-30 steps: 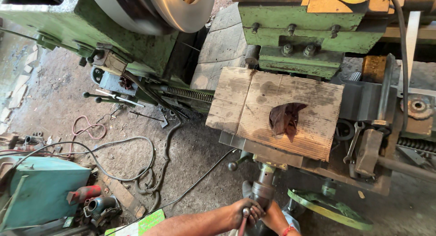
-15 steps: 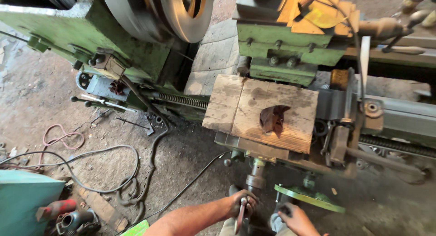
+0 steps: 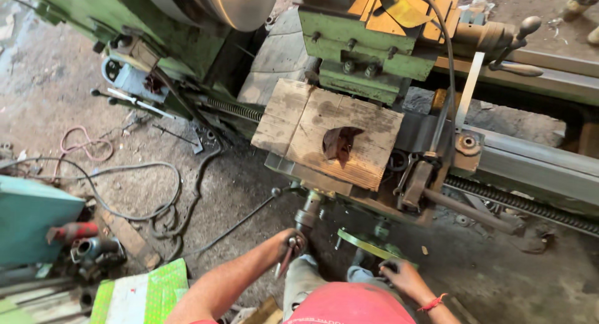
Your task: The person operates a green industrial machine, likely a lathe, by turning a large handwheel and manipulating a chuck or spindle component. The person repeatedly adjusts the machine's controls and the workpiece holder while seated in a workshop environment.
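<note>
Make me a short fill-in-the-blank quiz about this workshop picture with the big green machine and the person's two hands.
1. The left hand grips a slim metal ____ below the lathe handwheel.
2. A rust-dark, curved metal scrap lies on top of the ____ boards.
3. The right hand wears a thin ____ wristband.
4. The looping cables lie on the ____ to the left of the machine.

Missing words: tool; wooden; red; floor
</note>
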